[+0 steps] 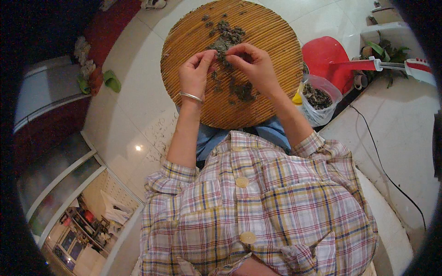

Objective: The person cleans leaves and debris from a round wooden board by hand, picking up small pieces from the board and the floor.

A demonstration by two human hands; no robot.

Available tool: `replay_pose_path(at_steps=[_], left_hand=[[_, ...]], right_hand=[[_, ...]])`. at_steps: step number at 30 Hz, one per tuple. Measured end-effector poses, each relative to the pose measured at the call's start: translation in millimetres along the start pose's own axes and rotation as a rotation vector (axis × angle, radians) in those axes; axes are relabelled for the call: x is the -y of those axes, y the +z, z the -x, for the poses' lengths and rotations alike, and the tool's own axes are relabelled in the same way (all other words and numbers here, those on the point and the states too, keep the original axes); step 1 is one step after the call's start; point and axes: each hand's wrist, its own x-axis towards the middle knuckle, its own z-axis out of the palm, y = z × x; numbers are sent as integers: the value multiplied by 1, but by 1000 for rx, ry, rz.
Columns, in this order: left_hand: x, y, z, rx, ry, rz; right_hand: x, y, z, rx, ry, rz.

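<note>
A round tray of woven bamboo slats (193,100) lies in front of me over my lap. Dark, dried plant matter (222,43) is heaped loosely on its middle, and a smaller clump (243,91) sits nearer to me. My left hand (197,70), with a metal bangle on the wrist, is at the left of the heap, thumb and forefinger pinched together. Facing it, my right hand (255,65) is also pinched, over the heap's right side. Only a small gap separates the fingertips. Whether a small piece is held in either pinch is too fine to see.
At the tray's right stands a clear plastic bag (319,117) holding similar dark plant matter (316,96). Behind it are a red plastic object (324,55) and potted plants (386,51). A black cord (374,148) crosses the right-hand surface. Green slipper (112,81) and dark scraps (160,134) lie on the left floor.
</note>
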Motion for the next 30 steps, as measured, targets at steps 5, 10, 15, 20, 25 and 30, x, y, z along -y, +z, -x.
replay_pose_path(at_steps=[5, 10, 15, 20, 25, 30], left_hand=[[-1, 10, 4, -64, 21, 44], [15, 17, 2, -116, -33, 148], [15, 25, 5, -219, 190, -369], [12, 25, 2, -140, 88, 43], [17, 16, 5, 58, -126, 343], [16, 25, 5, 90, -79, 271]], right_hand=[[3, 16, -2, -174, -338, 342], [2, 16, -1, -190, -425, 541], [2, 11, -1, -187, -397, 643], [-16, -3, -5, -193, -272, 600], [-12, 0, -3, -170, -236, 548], [-8, 0, -1, -124, -270, 601]])
